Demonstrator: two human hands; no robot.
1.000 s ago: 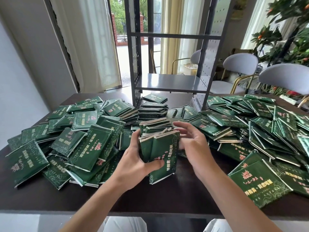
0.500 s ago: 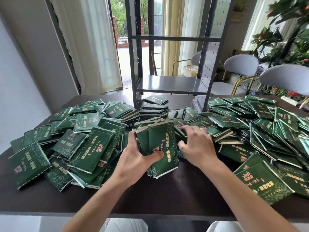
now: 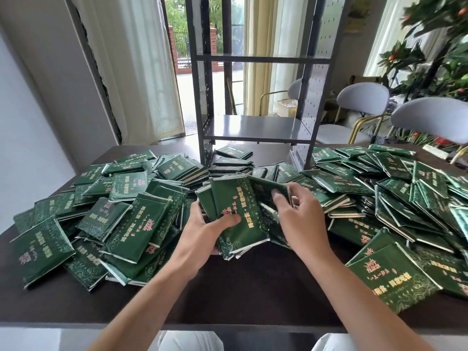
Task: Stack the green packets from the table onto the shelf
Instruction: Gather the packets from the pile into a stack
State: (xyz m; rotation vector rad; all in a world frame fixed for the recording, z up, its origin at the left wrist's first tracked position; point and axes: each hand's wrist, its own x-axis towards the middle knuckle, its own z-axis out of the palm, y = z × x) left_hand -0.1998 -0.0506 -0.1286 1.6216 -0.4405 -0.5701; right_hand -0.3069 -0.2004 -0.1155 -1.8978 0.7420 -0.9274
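Nearest the table edge, two bare forearms reach in over the dark brown wooden table (image 3: 253,295). The left hand (image 3: 202,231) grips a fanned bundle of glossy dark green foil packets (image 3: 238,214), thumb pressed across the front face and fingers curled behind. The right hand (image 3: 298,219) pinches the bundle's right side, fingertips hooked over the top edges. The bundle stands nearly upright, its lower corners touching the table, directly in front of the grey perforated metal shelf unit (image 3: 255,127). The front packet carries gold characters and a red emblem, with pale scrollwork at the corners; the writing is too small to read.

Compared with a moment ago, the bundle is tipped more upright and spread wider, and the right hand has shifted from its far side onto its top edge.

Loose green packets (image 3: 131,219) lie heaped to the left and right of the shelf unit, and a few sit stacked under its lowest board. Behind the unit stand pale grey chairs (image 3: 362,97) and white curtains (image 3: 136,72).
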